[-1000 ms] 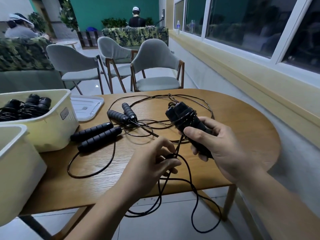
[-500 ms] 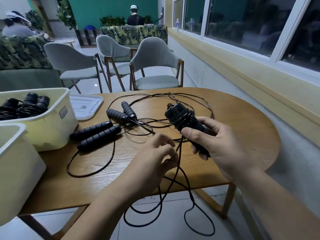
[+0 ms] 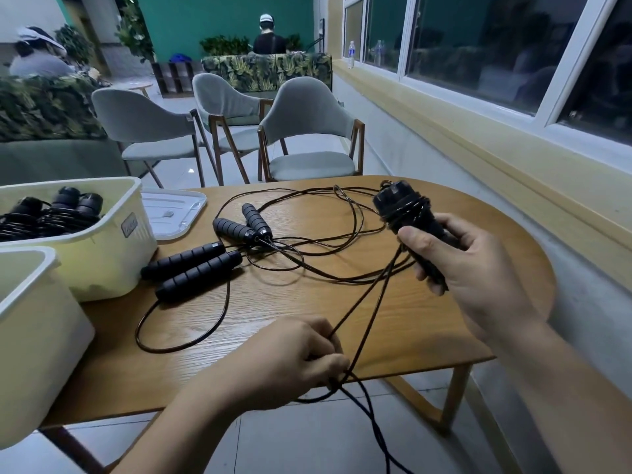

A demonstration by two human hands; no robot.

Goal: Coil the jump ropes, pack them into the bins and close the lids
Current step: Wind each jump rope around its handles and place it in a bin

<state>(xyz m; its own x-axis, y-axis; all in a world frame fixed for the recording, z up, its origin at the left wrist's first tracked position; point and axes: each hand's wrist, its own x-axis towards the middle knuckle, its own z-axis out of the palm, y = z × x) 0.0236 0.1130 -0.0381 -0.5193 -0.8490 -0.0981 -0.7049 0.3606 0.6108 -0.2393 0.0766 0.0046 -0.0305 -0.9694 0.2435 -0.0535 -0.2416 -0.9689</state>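
Wood-topped table (image 3: 273, 302) carries the work, with chairs (image 3: 307, 131) and a window wall behind.

Rope in hand: its two handles (image 3: 407, 213) are held together and already bound by several turns of cord. They sit in the right grip (image 3: 472, 268), fingers curled round their lower ends, raised just above the table's far right side. From the handles, two strands of cord (image 3: 356, 302) run down to the left grip (image 3: 290, 357), which pinches them at the table's near edge. The remainder drops below the table and out of view.

Change noted: a second ago the left grip was up close beneath the handles, with the cord slack. It has since drawn back toward the person, and the strands now run straight.

Judgement: slack has been pulled out for a further turn, and coiling of this rope is part done.

Loose ropes (image 3: 191, 265) lie uncoiled and crossed on the table. To their left, a bin (image 3: 113, 261) holds coiled ropes, with a lid (image 3: 174, 208) lying flat behind it. A second bin (image 3: 34, 354) stands nearer, its contents unseen. Neither bin is closed.
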